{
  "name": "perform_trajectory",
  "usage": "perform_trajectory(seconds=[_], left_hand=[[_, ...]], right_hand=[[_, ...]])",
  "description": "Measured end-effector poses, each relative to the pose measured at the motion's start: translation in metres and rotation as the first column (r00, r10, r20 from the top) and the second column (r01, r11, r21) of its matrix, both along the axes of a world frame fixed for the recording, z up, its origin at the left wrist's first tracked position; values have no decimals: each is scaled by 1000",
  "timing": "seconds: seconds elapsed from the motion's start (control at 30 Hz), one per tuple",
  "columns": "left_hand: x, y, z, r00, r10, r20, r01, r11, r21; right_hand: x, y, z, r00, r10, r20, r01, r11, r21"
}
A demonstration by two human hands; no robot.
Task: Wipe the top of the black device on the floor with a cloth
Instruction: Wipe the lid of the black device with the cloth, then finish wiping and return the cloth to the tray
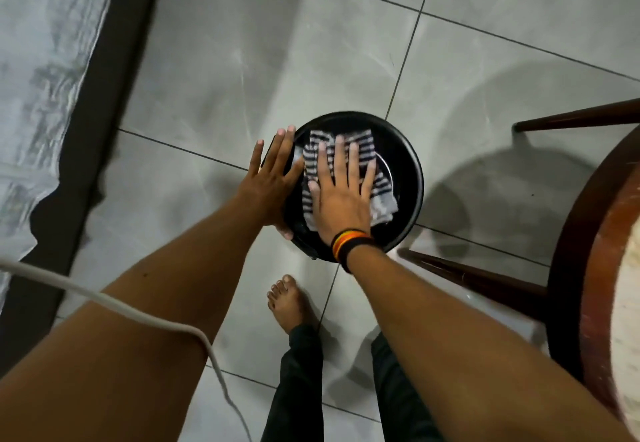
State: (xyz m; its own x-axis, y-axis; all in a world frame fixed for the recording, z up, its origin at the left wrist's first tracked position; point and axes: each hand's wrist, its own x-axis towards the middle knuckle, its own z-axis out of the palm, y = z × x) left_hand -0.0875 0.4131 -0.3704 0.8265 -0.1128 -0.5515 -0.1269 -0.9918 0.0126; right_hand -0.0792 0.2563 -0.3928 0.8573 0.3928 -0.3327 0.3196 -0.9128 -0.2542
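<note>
1. Closest in, below both forearms, a bare foot stands on the tiled floor under dark trouser legs.
2. A white cable crosses over the left forearm and drops toward the bottom edge.
3. The right hand lies flat, fingers spread and released, palm pressing down on the striped cloth; it grips nothing. A wristband in black with orange and yellow stripes circles its wrist.
4. The left hand is open too, fingers straight, laid against the left rim of the black device; its thumb curls at the near-left edge, steadying rather than clutching.
5. The black device sits on the floor directly under the hands, round and low, glossy, with a raised rim and a thin pale arc showing on its top just right of the right hand's fingers.
6. The cloth, dark and white striped with a plain pale corner toward the right, covers the middle of the top, rumpled, partly hidden under the right palm.
7. Right of the right forearm, a dark wooden chair crowds in: one leg reaches close beside the device's near-right edge, another runs beyond it.
8. Far left of the left hand, a dark-edged pale rug lies on the tiles.
</note>
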Motion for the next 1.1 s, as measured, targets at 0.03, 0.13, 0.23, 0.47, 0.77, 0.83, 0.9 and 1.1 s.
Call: perform_trajectory(seconds=[0.03, 0.13, 0.23, 0.47, 0.77, 0.83, 0.9, 1.1], left_hand=[[-1, -1, 4, 1000, -17, -2, 17, 1000, 3], [-2, -7, 15, 999, -34, -1, 34, 999, -11], [-4, -12, 27, 990, 143, -11, -143, 981, -133], [-25, -68, 49, 699, 706, -111, -653, 569, -500], [-28, -117, 121, 461, 774, -435, -750, 78, -656], [-30, -136, 169, 492, 635, -595, -754, -31, -656], [-30, -170, 218, 508, 516, -690, -780, -64, -623], [-30, -315, 320, 456, 399, -795, -818, -165, -552]], right_hand=[[-12, -7, 5, 999, 28, -33, -27, 1000, 11], [-24, -37, 21, 990, 98, -105, -80, 983, 166], [-23, -50, 43, 968, -244, -59, 251, 937, 244], [-6, -34, 62, 733, -641, -228, 663, 748, 25], [-22, -107, 128, 611, -662, -434, 791, 525, 314], [-33, -146, 179, 617, -627, -476, 787, 480, 387], [-43, -195, 238, 625, -593, -507, 779, 428, 459], [-39, -351, 351, 597, -632, -494, 790, 357, 499]])
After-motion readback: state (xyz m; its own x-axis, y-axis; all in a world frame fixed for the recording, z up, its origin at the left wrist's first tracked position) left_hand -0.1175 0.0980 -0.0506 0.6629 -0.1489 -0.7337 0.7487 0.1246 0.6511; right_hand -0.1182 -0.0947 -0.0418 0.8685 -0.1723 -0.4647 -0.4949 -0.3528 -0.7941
